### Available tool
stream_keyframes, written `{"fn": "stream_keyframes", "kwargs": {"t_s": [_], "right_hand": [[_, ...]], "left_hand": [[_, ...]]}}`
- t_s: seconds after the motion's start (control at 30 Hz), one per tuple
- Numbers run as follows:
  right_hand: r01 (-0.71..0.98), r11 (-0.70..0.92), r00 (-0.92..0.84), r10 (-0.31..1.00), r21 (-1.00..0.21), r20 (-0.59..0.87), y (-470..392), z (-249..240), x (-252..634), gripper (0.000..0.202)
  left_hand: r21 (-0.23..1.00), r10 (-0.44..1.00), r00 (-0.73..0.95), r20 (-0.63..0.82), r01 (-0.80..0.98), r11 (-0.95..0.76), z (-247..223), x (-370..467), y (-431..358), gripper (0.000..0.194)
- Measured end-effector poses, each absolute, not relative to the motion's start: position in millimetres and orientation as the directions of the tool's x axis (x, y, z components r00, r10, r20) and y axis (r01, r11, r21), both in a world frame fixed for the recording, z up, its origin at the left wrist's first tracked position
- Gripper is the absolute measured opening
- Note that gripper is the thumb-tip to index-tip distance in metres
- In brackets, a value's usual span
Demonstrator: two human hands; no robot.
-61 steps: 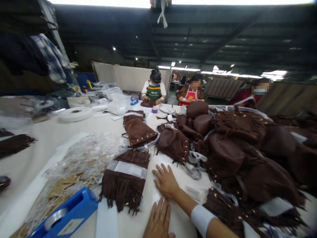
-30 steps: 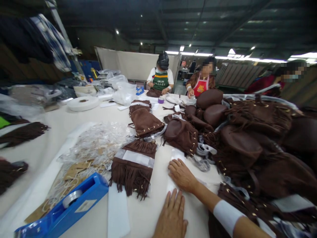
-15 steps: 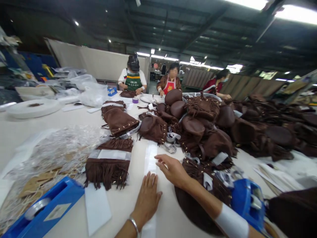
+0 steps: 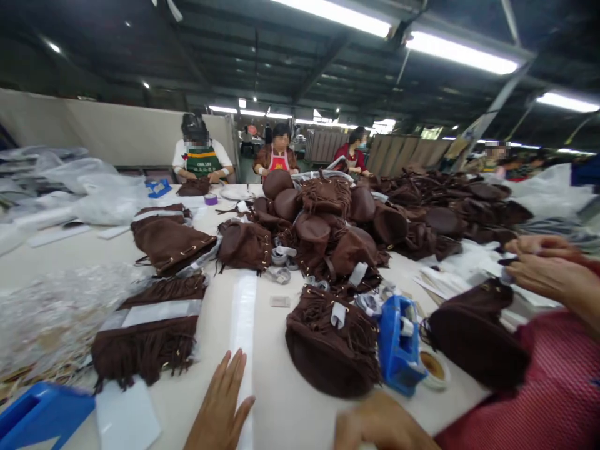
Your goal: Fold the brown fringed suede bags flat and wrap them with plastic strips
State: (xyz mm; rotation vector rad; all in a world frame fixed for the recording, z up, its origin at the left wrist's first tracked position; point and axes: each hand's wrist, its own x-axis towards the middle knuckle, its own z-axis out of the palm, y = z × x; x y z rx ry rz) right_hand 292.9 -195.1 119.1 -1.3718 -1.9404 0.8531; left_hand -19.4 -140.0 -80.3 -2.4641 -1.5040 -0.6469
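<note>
Far left, a blue tape dispenser [image 4: 42, 412] is being cut off by the frame edge, with a clear plastic heap [image 4: 70, 306] lying behind it. A white sheet [image 4: 126, 415] is lying beside, partly under a fringed bag [image 4: 147, 331]. That bag is showing a pale band across its front; whether it is being wrapped all round cannot be told.

Next, a glossy white strip [image 4: 244, 312] is lying flat on the table, its far end just beside a drawstring bag [image 4: 246, 244]. The strip is being touched along its near part by the left hand [image 4: 222, 400]: palm down, fingers nearly together, thumb spread wide, nothing being gripped. Judged progress: banding is being seen on the left bag, while the strip is being left unattached.

Rightward, a round-based bag [image 4: 328, 344] is resting near a second dispenser [image 4: 398, 350]. Below, the right hand [image 4: 382, 422] is being blurred; finger spacing and any hold cannot be told. Far right, a dark bag [image 4: 478, 337] is being handled by a co-worker's hands [image 4: 544, 269].
</note>
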Motion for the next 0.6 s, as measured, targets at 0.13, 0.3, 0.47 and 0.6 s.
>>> {"fn": "stream_keyframes", "kwargs": {"t_s": [0.13, 0.3, 0.47, 0.6], "right_hand": [[0.752, 0.217, 0.01, 0.941, -0.622, 0.34, -158, 75, 319, 0.04], [0.884, 0.238, -0.14, 0.956, -0.403, 0.257, -135, 19, 330, 0.044], [0.843, 0.308, -0.209, 0.943, -0.44, 0.261, -128, 19, 330, 0.042], [0.784, 0.459, -0.303, 0.87, -0.417, 0.388, -139, 20, 337, 0.045]], "left_hand": [[-0.047, 0.785, 0.444, 0.432, 0.88, -0.472, -97, -22, -172, 0.08], [-0.133, 0.772, 0.469, 0.43, 0.878, -0.46, -124, -26, -173, 0.082], [-0.019, 0.789, 0.432, 0.436, 0.881, -0.472, -112, -25, -168, 0.081], [0.467, 0.921, 0.239, 0.309, 0.805, -0.365, -78, 28, -162, 0.072]]}}
